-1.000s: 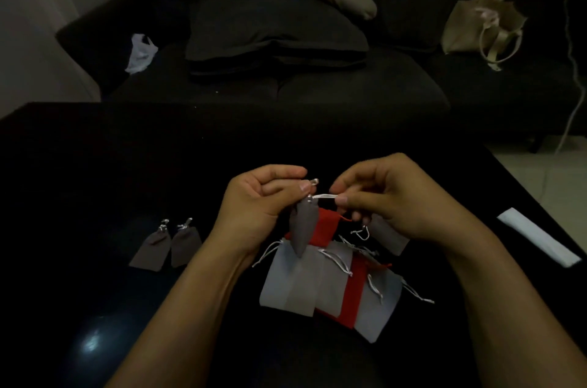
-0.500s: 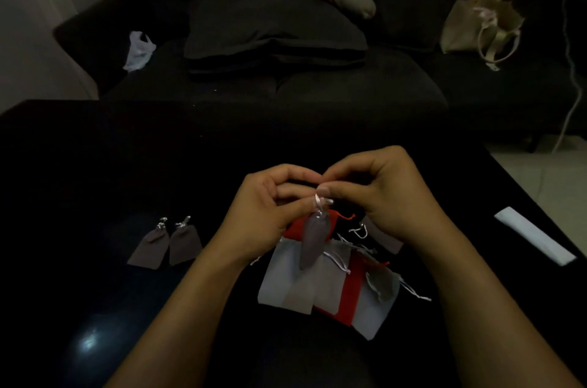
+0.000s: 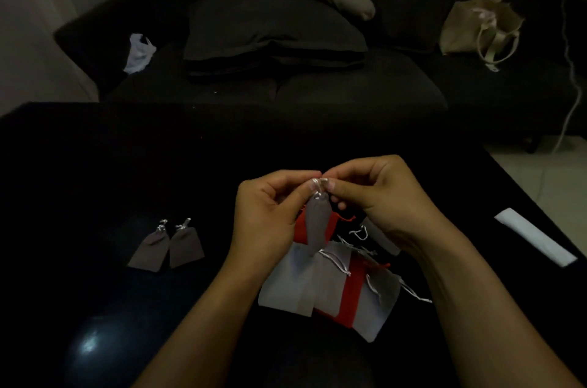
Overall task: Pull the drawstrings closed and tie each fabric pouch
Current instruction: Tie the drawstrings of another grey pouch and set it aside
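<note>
A small brown-grey pouch point(image 3: 317, 225) hangs by its gathered neck between my hands above the black table. My left hand point(image 3: 270, 216) and my right hand point(image 3: 378, 194) both pinch its white drawstring point(image 3: 317, 187) at the top, fingertips almost touching. Under the hands lies a loose pile of grey pouches point(image 3: 301, 289) and red pouches point(image 3: 351, 295) with their white strings lying slack. Two brown pouches point(image 3: 166, 248) with gathered, knotted necks lie side by side on the left of the table.
The black glossy table point(image 3: 95, 181) fills the lower view, with a white flat strip point(image 3: 535, 237) near its right edge. Behind it stands a dark sofa point(image 3: 286, 86) carrying cushions, a white plastic bag point(image 3: 139, 52) and a beige tote bag point(image 3: 479, 29).
My hands have come together at the pouch's neck; the string that was stretched sideways between them is now bunched at my fingertips. The pouch hangs a little further right.
</note>
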Demonstrator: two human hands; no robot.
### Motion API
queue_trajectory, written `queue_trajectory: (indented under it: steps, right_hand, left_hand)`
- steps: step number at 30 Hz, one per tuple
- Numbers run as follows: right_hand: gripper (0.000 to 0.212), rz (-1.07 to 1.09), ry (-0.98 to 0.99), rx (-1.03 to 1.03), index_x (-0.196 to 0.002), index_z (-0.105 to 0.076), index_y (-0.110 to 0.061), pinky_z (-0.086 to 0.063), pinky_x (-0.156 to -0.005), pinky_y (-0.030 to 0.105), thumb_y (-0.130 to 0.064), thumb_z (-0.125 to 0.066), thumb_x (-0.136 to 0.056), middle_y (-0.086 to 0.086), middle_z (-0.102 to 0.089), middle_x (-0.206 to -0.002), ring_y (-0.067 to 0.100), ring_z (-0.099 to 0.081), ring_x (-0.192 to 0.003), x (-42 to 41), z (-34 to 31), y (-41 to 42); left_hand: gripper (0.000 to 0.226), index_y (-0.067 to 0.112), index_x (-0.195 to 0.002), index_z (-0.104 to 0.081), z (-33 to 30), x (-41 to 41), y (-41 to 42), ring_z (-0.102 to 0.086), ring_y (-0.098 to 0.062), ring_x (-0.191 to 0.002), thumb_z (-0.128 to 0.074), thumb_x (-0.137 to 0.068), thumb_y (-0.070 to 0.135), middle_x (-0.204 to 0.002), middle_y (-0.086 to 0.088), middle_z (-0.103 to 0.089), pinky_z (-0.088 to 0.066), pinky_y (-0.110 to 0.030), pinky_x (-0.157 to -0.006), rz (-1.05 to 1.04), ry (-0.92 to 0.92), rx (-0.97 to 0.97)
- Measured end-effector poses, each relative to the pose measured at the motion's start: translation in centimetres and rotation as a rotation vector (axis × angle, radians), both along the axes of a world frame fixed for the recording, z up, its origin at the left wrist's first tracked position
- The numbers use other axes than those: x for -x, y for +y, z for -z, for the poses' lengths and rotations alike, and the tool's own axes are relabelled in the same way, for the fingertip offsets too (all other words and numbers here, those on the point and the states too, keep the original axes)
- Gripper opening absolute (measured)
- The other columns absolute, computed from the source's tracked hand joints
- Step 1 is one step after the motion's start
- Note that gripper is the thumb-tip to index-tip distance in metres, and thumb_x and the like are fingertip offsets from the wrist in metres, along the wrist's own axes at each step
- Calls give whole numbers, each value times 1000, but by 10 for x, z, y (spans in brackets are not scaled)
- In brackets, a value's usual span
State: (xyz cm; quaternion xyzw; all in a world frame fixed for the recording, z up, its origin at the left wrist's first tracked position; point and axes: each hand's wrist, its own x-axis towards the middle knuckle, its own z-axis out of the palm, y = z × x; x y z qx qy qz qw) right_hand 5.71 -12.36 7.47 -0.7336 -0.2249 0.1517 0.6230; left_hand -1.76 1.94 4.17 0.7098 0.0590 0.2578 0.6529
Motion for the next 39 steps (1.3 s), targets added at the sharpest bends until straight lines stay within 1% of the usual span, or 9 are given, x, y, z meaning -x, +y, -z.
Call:
queue_trajectory:
  steps: [3,9,14,17,22,25,29,33,39]
  right_hand:
    - [7,-7,-11,22,-88,-76,-7,-56,-63,21,-4,-70,-85,17,-74,-79,17,-67,-68,1,1,2]
    - [9,14,-9,68,-81,-76,-16,-47,-55,16,-16,-70,-88,2,-73,-69,3,-63,-58,2,7,6]
    - [12,-19,97,-14,-87,-76,-4,-48,-54,15,-16,-75,-84,7,-74,-73,7,-67,-61,6,7,10]
    - [13,16,159,-43,-86,-75,-1,-58,-63,24,-11,-79,-78,13,-76,-78,19,-73,-71,6,10,11]
    - [7,-48,226,-78,-78,-77,-12,-55,-66,27,-6,-75,-80,14,-74,-79,22,-69,-73,0,10,6]
    - [7,-102,215,-78,-87,-76,-7,-53,-78,37,-8,-73,-80,26,-72,-90,33,-67,-84,-1,8,3]
    - [20,-149,247,-97,-94,-74,-2,-52,-86,43,-13,-71,-78,27,-71,-95,35,-65,-90,-3,8,0]
    - [16,-204,312,-110,-99,-71,-2,-54,-77,32,-10,-64,-87,16,-71,-91,26,-66,-85,-2,9,-2]
    - [13,-233,326,-75,-99,-71,-3,-53,-75,31,-7,-61,-92,13,-71,-90,23,-67,-82,-6,11,-2]
  left_hand:
    - [12,15,-96,-75,2,-1,-2,-73,-10,-87,-67,-90,9,-89,2,-76,-57,-23,-73,-52,6,-28]
    - [11,12,-99,-73,4,-1,-4,-72,-7,-86,-64,-93,11,-90,2,-74,-58,-23,-72,-121,4,-132]
    - [12,16,-99,-75,4,2,-5,-70,0,-85,-68,-90,11,-89,9,-74,-57,-18,-72,-215,-40,-303]
    - [15,19,-100,-76,3,2,-5,-68,3,-88,-69,-89,11,-91,12,-73,-55,-15,-74,-242,-69,-389]
    - [15,16,-100,-76,0,0,4,-72,-5,-91,-68,-89,9,-92,6,-76,-58,-26,-80,-63,-43,-214]
    - [16,11,-99,-76,-3,-1,10,-73,-12,-91,-66,-90,5,-91,0,-77,-58,-26,-80,49,-20,-96]
    - [16,12,-98,-76,-5,-1,14,-74,-15,-91,-64,-90,4,-92,-3,-78,-56,-23,-77,140,40,78]
    - [18,11,-102,-73,-5,0,14,-74,-16,-91,-67,-87,4,-93,-5,-77,-57,-25,-79,131,48,105]
    - [17,17,-94,-75,-4,3,11,-72,-5,-86,-72,-84,3,-86,8,-76,-56,-20,-76,-1,-71,-263]
